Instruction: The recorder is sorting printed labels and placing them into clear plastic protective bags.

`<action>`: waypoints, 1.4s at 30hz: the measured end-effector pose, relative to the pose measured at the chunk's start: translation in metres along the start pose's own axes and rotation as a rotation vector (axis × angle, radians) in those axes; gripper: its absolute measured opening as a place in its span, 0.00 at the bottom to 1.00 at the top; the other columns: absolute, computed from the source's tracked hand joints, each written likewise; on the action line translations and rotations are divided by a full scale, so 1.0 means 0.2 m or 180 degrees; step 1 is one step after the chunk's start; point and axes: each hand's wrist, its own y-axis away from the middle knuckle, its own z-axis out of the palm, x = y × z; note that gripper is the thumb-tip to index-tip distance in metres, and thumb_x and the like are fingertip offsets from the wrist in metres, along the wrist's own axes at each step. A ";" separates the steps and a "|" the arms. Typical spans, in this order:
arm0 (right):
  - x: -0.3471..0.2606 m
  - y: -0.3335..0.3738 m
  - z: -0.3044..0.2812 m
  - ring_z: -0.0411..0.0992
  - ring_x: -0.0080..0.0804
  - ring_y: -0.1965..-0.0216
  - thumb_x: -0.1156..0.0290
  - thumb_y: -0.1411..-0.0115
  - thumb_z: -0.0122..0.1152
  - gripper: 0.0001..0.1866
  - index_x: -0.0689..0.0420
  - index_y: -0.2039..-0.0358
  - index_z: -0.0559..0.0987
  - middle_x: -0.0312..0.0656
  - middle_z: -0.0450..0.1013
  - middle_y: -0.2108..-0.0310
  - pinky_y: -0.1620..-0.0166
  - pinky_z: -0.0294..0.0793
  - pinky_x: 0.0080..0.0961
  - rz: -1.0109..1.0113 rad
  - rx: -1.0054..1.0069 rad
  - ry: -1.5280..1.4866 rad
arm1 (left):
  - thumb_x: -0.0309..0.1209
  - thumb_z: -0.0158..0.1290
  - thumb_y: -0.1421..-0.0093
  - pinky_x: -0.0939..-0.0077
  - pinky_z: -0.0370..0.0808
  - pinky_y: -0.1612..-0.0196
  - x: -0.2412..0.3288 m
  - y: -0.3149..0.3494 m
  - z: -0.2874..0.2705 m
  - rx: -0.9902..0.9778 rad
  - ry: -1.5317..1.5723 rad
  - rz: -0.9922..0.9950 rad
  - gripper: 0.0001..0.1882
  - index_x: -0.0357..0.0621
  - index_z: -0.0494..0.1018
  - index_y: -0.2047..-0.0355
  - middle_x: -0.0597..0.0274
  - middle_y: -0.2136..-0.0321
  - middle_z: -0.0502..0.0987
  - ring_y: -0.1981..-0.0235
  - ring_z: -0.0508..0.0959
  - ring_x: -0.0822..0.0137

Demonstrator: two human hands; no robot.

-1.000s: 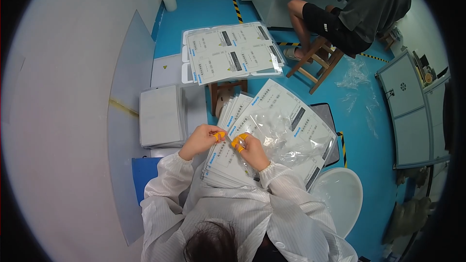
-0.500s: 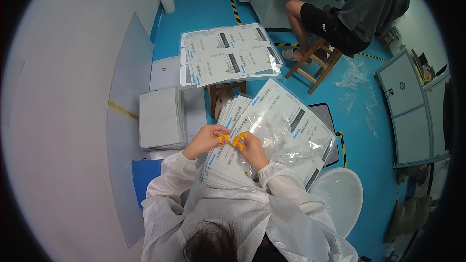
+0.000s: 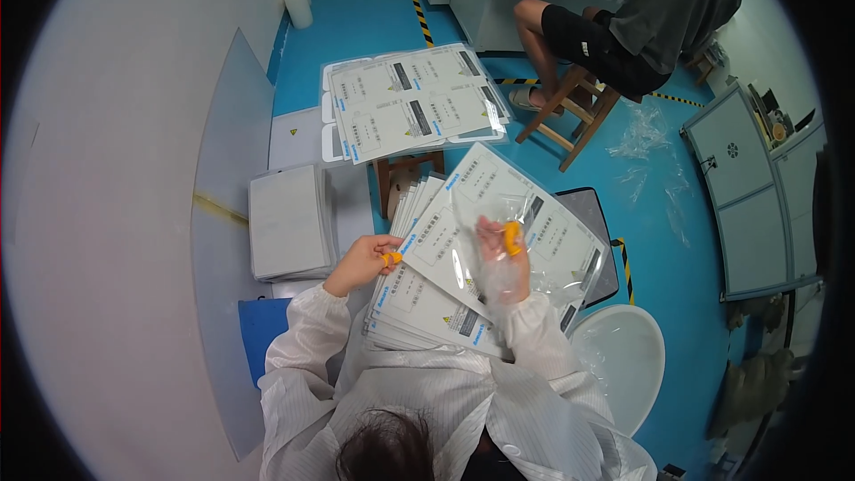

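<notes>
The left hand (image 3: 361, 263), in the centre of the frame, is pinching the left edge of a printed sheet (image 3: 436, 227) between thumb and fingers. The right hand (image 3: 505, 258) is hovering over the middle of that sheet with its fingers bending, and crumpled clear film (image 3: 463, 254) is covering it; whether the fingers are gripping the film, I cannot tell. Orange finger covers are showing on both hands.

The sheet is lying aslant, its top corner pointing to the upper centre and its right side jutting past a fanned stack of similar sheets (image 3: 405, 307). That stack is resting just before the white-sleeved body. Beyond the sheet's right edge, a dark-rimmed grey panel (image 3: 583, 205) is showing partly from beneath, and blue floor (image 3: 659, 272) is stretching on to a grey cabinet (image 3: 739, 187) at the right.

A pile of printed sheets (image 3: 383, 98) on a wooden stool (image 3: 383, 191) is crowding the top corner, leaving only a narrow gap. Pale stacked sheets (image 3: 287, 223) are standing left of the left hand, with a blue object (image 3: 264, 330) below them. At lower right, a white basin (image 3: 643, 365) is sitting near the right sleeve. Loose film (image 3: 650, 138) is littering the floor at upper right, where a seated person (image 3: 663, 22) is working.
</notes>
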 end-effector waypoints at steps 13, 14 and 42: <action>0.02 0.03 -0.13 0.56 0.21 0.84 0.71 0.43 0.48 0.04 0.54 0.68 0.64 0.38 0.61 0.79 0.78 0.61 0.20 0.0685 -0.0809 0.0386 | 0.25 0.47 0.42 0.81 0.69 0.58 0.25 0.03 0.13 -0.0255 -0.0776 0.0703 0.17 0.38 0.68 0.51 0.59 0.63 0.76 0.63 0.73 0.70; 0.01 0.03 -0.13 0.56 0.21 0.84 0.72 0.43 0.48 0.04 0.54 0.68 0.65 0.37 0.61 0.79 0.77 0.61 0.20 0.0645 -0.0804 0.0380 | 0.24 0.46 0.42 0.81 0.69 0.59 0.27 0.01 0.15 -0.0004 -0.1242 0.0864 0.17 0.37 0.69 0.52 0.59 0.64 0.77 0.64 0.73 0.71; -1.83 0.73 -1.84 0.62 0.28 0.65 0.73 0.42 0.49 0.05 0.59 0.66 0.67 0.38 0.63 0.69 0.55 0.61 0.22 -0.3588 0.1420 0.2446 | 0.27 0.40 0.37 0.77 0.71 0.53 -0.18 -0.18 -0.64 0.1337 0.1752 0.1542 0.22 0.37 0.56 0.43 0.58 0.51 0.69 0.56 0.73 0.68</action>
